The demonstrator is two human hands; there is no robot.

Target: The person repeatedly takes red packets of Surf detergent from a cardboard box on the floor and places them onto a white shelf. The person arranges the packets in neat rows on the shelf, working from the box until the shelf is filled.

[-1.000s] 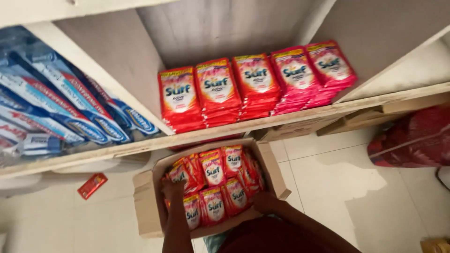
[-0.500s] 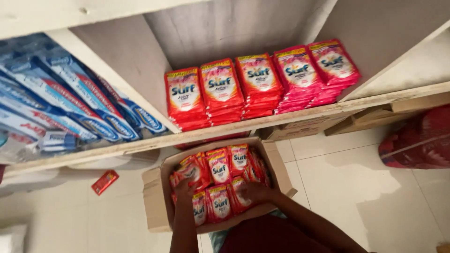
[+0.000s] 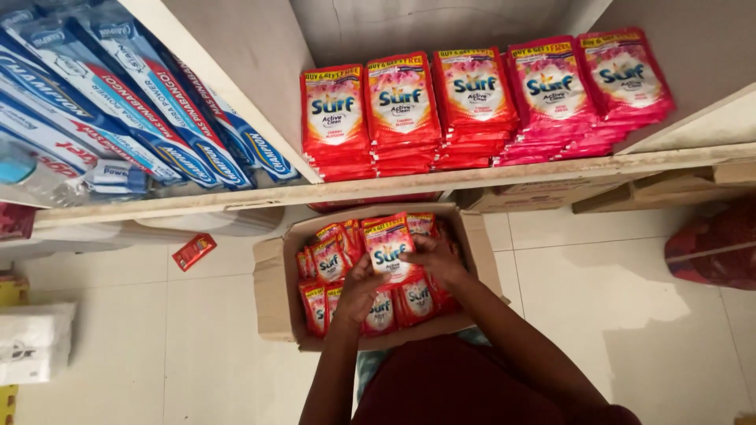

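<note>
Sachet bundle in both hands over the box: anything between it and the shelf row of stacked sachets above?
Nothing visible. The left hand and right hand hold the sachet bundle above the cardboard box; the gap up to the shelf edge and stacked sachets looks open.

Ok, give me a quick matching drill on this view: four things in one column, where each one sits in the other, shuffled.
Things:
1. red packet between both hands
2. cardboard box
3. blue and white cartons
4. small red packet lying alone

Places:
A. on the tiled floor, left of the box
B. on the floor under the shelf edge, open, full of red packets
C. leaning in the left shelf bay
D. lifted above the box, left hand and right hand on it

Pairs: 1-D, 2-B, 3-C, 4-A
</note>
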